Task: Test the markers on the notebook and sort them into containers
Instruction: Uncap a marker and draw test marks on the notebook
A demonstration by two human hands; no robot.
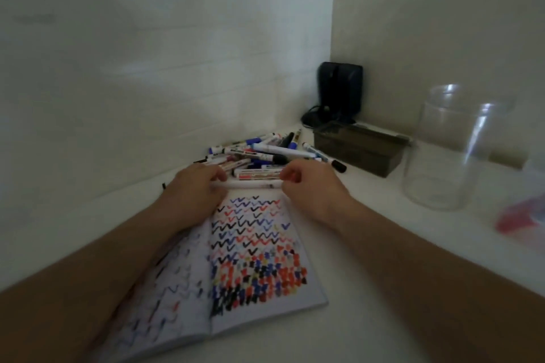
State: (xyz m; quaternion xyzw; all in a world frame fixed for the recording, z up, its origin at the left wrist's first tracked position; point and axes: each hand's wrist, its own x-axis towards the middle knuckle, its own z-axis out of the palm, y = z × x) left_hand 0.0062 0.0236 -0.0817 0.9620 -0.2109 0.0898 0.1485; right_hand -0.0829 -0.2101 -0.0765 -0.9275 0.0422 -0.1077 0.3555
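Observation:
An open notebook [253, 247] lies on the white table, its right page filled with blue, red and black zigzag test marks. Just beyond its top edge I hold a white marker [250, 184] level between both hands. My left hand [196, 188] grips its left end and my right hand [306, 186] pinches its right end. Behind them lies a heap of several markers [265, 152]. A dark rectangular box [361, 150] and a clear plastic jar [451, 150] stand to the right.
A black device with a cable [339, 91] stands in the wall corner. Something pink and blurred [522, 218] lies at the right edge. Walls close off the table at the back and right.

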